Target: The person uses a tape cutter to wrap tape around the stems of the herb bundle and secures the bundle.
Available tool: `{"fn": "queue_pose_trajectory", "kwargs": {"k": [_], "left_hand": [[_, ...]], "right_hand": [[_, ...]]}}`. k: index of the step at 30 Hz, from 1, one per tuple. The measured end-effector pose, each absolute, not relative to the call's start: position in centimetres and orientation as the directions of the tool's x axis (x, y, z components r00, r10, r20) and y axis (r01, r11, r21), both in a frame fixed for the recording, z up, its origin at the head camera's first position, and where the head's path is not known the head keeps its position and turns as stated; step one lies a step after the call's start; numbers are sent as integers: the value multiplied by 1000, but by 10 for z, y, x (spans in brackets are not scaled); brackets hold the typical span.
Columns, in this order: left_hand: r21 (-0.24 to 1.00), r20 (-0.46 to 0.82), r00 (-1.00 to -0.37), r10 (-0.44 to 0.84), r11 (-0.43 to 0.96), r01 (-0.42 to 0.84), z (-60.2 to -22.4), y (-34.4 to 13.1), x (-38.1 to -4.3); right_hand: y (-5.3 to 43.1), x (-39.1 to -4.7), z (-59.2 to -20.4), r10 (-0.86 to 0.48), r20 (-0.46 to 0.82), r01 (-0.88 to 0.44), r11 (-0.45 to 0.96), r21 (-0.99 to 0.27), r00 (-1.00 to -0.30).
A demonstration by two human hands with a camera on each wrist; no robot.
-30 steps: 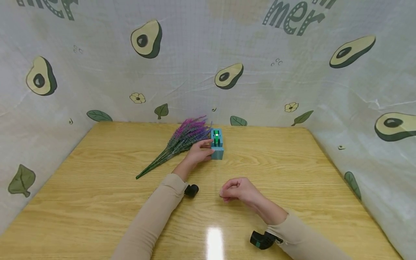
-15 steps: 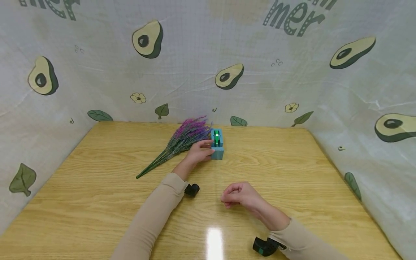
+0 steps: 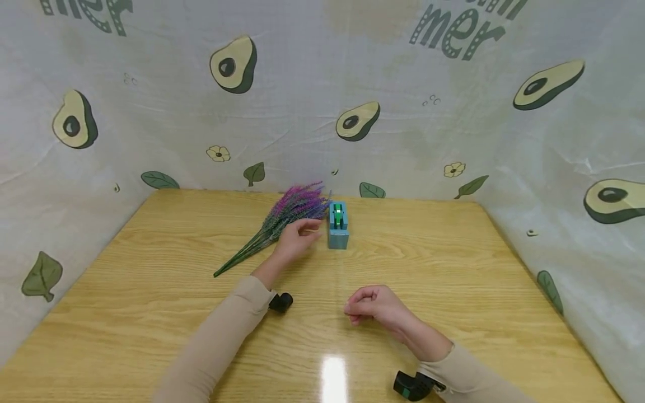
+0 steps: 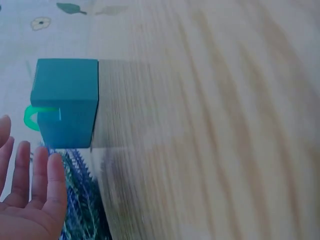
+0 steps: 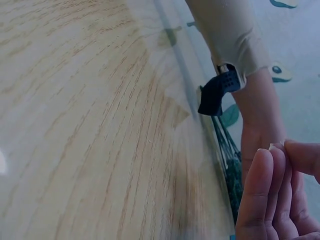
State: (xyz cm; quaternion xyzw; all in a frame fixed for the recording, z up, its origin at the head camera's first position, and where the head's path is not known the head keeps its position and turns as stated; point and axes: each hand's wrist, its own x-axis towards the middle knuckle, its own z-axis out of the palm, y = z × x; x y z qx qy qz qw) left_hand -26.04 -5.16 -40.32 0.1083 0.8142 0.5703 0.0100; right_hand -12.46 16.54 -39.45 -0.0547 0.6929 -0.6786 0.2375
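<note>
A blue tape dispenser (image 3: 339,239) with a bright green tape core stands on the table, toward the back. My left hand (image 3: 296,240) is just left of it, fingers loosely extended and holding nothing. In the left wrist view those fingers are apart from the dispenser (image 4: 67,82). Nearer the front, my right hand (image 3: 378,308) has its thumb tip against its fingertips. Between them the right wrist view shows a tiny whitish, see-through scrap, apparently a piece of clear tape (image 5: 275,146), mostly hidden by the fingers.
A bunch of artificial lavender (image 3: 292,210) lies left of the dispenser, its blooms close to it and its stems pointing to the front left. Behind the wooden table (image 3: 428,240) hangs an avocado-printed cloth (image 3: 297,129), which also runs along both sides.
My left hand has let go of the tape dispenser and drawn back to the left. The right hand has shifted slightly toward the front, fingertips still pinched together.
</note>
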Motion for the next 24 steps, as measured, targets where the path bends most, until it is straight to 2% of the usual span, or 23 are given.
{"fn": "queue_pose_trajectory", "kwargs": {"k": [13, 24], "left_hand": [[895, 207, -967, 147, 372, 248, -394, -100, -246], [868, 219, -969, 113, 432, 246, -396, -141, -238]], "right_hand": [[166, -122, -394, -402, -250, 242, 70, -968, -881], [165, -122, -394, -403, -242, 238, 61, -969, -883]]}}
